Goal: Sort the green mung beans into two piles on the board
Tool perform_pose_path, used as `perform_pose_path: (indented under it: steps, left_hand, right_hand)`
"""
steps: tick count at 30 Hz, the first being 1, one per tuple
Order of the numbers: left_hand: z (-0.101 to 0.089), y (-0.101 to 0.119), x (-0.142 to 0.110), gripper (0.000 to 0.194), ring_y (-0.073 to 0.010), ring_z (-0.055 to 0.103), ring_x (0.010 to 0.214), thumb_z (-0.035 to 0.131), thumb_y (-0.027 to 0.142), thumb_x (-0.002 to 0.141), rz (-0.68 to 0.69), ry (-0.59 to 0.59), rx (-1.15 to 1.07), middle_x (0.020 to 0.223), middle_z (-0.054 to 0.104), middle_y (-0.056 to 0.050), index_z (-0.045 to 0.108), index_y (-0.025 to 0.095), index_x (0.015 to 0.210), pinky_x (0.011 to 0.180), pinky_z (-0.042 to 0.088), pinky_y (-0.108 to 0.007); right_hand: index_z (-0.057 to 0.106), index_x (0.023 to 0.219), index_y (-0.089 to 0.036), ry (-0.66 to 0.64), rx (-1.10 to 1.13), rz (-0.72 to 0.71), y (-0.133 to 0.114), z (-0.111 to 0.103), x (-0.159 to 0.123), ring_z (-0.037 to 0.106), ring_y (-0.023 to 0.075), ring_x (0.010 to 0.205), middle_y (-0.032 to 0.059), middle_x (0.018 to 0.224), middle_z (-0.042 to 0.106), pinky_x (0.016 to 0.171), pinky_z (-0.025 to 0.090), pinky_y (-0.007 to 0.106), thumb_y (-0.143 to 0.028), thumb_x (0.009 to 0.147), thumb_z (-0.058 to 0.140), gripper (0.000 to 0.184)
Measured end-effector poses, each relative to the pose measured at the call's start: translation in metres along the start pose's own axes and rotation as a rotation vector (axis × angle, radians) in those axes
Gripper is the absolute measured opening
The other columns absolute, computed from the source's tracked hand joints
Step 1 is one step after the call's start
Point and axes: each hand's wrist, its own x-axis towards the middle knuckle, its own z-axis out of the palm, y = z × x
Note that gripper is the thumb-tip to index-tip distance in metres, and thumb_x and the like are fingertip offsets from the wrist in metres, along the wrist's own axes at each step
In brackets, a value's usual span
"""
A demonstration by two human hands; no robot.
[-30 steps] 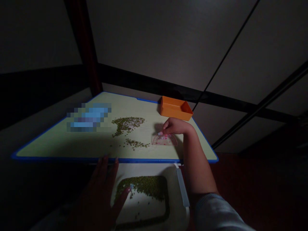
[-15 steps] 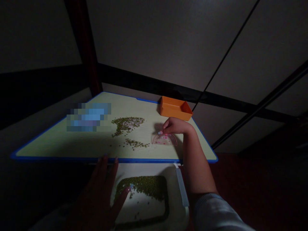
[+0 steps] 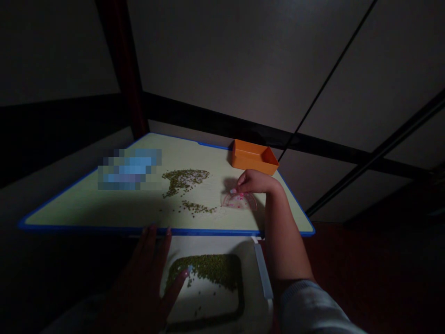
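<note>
My right hand [image 3: 252, 182] is closed in a pinch on the upper edge of a clear pinkish protractor [image 3: 239, 202]. The protractor is over the right part of a pale, blue-rimmed board [image 3: 114, 214]. Left of it lie scattered small green beans [image 3: 198, 207], and a larger patch of green beans [image 3: 181, 180] mixed with pale grains lies farther back. My left hand [image 3: 153, 273], dark in shadow, has its fingers apart. Its fingertips are at the board's front edge, and its thumb reaches over a white container [image 3: 252, 283] with green beans in it.
An orange open box [image 3: 254, 157] stands at the board's back right corner, just behind my right hand. A blurred-out bluish item [image 3: 130, 169] is on the board's left side. Light panels rise behind the board. The scene is dim.
The protractor in my right hand has shifted very slightly to the right. My left hand stays in the same place.
</note>
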Motion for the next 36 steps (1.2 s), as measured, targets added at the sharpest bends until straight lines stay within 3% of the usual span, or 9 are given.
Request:
perform_pose_path:
  steps: [5, 10, 19, 36]
  left_hand:
    - [-0.0001, -0.0002, -0.0002, 0.079, -0.033, 0.022, 0.143, 0.041, 0.049, 0.082, 0.011, 0.024, 0.007, 0.16, 0.007, -0.011, 0.008, 0.023, 0.149, 0.1, 0.045, -0.053]
    - [-0.0028, 0.0015, -0.0002, 0.081, -0.0336, 0.02, 0.143, 0.044, 0.049, 0.082, -0.038, -0.063, -0.007, 0.16, 0.003, -0.011, 0.007, 0.024, 0.149, 0.104, 0.041, -0.053]
    - [-0.0019, 0.0001, -0.0018, 0.08, -0.0329, 0.018, 0.144, 0.044, 0.048, 0.082, -0.056, -0.078, -0.025, 0.16, 0.002, -0.009, 0.005, 0.027, 0.149, 0.106, 0.038, -0.054]
    - [0.0, 0.0004, -0.0019, 0.079, -0.0342, 0.018, 0.144, 0.042, 0.048, 0.083, -0.051, -0.049, -0.036, 0.16, 0.002, -0.01, 0.005, 0.025, 0.149, 0.104, 0.04, -0.055]
  right_hand:
    - [0.061, 0.059, -0.013, 0.008, -0.007, 0.014, -0.0015, 0.0014, 0.0017, 0.03, 0.0068, 0.051, -0.006, 0.049, 0.037, 0.053, 0.022, 0.025, -0.042, 0.072, 0.06, 0.032]
    - [0.059, 0.058, -0.014, 0.006, 0.002, -0.009, -0.0011, 0.0015, 0.0015, 0.03, 0.007, 0.051, -0.0058, 0.049, 0.038, 0.053, 0.023, 0.025, -0.041, 0.072, 0.059, 0.031]
    - [0.061, 0.058, -0.013, -0.003, 0.001, -0.001, -0.005, 0.0024, 0.0031, 0.035, 0.0075, 0.052, -0.005, 0.049, 0.043, 0.054, 0.024, 0.024, -0.043, 0.07, 0.059, 0.033]
    - [0.062, 0.06, -0.013, 0.014, 0.048, -0.051, 0.003, 0.0053, 0.0083, 0.034, 0.0072, 0.051, -0.0054, 0.049, 0.041, 0.052, 0.024, 0.023, -0.045, 0.071, 0.059, 0.034]
